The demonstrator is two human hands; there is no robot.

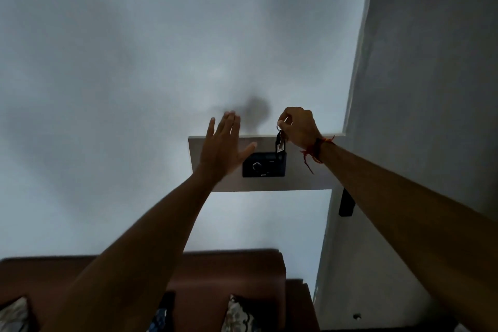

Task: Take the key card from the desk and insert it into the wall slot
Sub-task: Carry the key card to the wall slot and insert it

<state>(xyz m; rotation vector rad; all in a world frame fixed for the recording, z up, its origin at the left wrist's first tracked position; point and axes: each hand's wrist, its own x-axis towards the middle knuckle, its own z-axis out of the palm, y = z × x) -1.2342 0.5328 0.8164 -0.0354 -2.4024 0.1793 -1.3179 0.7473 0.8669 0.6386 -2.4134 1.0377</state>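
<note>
A black wall unit [264,165] with a round dial sits on a pale panel [304,180] on the grey wall. The key card [280,145], a small dark tag on a ring, hangs straight down over the unit's top right corner, its lower end at the unit's top edge. My right hand [299,127] pinches the ring above the card, a red thread around the wrist. My left hand [226,145] is raised flat against the wall just left of the unit, fingers spread, holding nothing.
A wall corner [350,121] runs down just right of the panel, with a dark handle-like object [346,203] below it. A brown wooden headboard [237,269] and patterned cushions [237,315] lie along the bottom edge.
</note>
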